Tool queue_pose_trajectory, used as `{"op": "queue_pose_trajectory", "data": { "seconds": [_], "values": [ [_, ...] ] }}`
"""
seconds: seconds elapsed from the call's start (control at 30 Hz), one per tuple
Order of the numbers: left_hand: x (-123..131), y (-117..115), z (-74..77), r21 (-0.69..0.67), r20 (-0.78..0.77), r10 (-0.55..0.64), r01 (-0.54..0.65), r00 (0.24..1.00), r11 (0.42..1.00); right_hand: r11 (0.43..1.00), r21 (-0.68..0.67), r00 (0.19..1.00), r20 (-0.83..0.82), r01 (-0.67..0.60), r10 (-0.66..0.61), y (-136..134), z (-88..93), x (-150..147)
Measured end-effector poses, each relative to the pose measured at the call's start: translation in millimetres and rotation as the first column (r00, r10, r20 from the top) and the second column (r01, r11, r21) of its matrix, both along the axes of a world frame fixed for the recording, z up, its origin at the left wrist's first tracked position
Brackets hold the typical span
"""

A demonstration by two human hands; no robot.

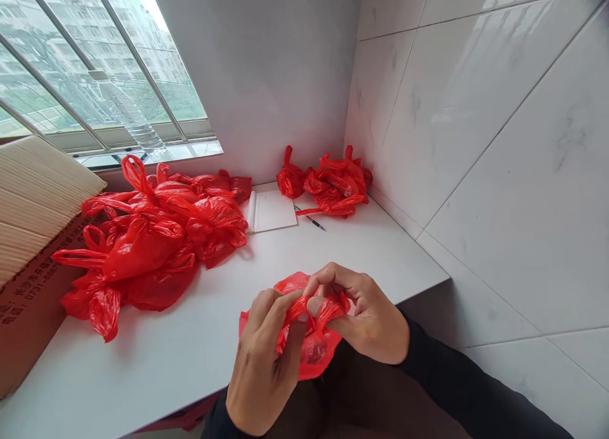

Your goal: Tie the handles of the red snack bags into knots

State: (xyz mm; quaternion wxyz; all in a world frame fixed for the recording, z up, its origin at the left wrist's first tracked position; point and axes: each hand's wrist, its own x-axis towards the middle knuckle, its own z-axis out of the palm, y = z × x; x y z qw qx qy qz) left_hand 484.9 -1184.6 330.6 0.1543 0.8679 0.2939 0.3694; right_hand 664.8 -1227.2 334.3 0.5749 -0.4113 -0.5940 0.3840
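A red plastic bag (316,350) hangs between my two hands at the front edge of the white table. My left hand (266,356) pinches a twisted part of its top. Close beside it, my right hand (366,312) grips another gathered part, thumb and index finger pressed together near the left fingertips. Something lies inside the bag, but the red film blurs it. The fingers hide part of the bag's neck, and I cannot tell whether it is knotted.
A large pile of tied red bags (147,248) covers the table's left side. Smaller red bags (337,182) lie in the back corner near a notepad (276,210) and a pen (314,223). A cardboard box (38,236) stands left; a water bottle (128,112) is on the windowsill.
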Motion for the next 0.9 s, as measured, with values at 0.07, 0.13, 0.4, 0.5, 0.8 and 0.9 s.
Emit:
{"op": "queue_pose_trajectory", "data": {
  "seconds": [0.07, 0.13, 0.4, 0.5, 0.8, 0.9],
  "values": [
    [2.2, 2.8, 0.5, -0.085, 0.064, 0.039, -0.033, 0.997, 0.996, 0.999, 0.015, 0.999, -0.031, 0.035, -0.034, 0.7, -0.9, 2.3],
    [4.9, 4.1, 2.2, -0.247, 0.153, 0.100, -0.060, 0.983, 0.967, 0.998, 0.037, 0.997, -0.056, 0.059, -0.056, 1.8, -0.4, 5.4],
    [17.3, -8.9, 26.4, -0.512, 0.212, -0.008, 0.118, 0.977, 0.851, 0.967, 0.127, 0.949, 0.200, 0.221, -0.243, 7.9, 24.9, 12.9],
    [25.4, -11.3, 30.3, -0.468, 0.061, -0.112, 0.128, 0.992, 0.874, 0.980, 0.066, 0.948, 0.247, 0.189, -0.200, 4.9, 36.0, 11.9],
    [30.4, 11.2, 26.0, -0.597, 0.135, -0.114, 0.173, 0.984, 0.784, 0.952, 0.280, 0.913, 0.341, 0.127, -0.222, 0.3, 37.7, 14.3],
    [27.5, 10.6, 28.2, -0.620, 0.088, -0.152, 0.173, 0.984, 0.765, 0.978, 0.194, 0.934, 0.328, 0.083, -0.144, 10.0, 30.2, 19.1]
  ]
}}
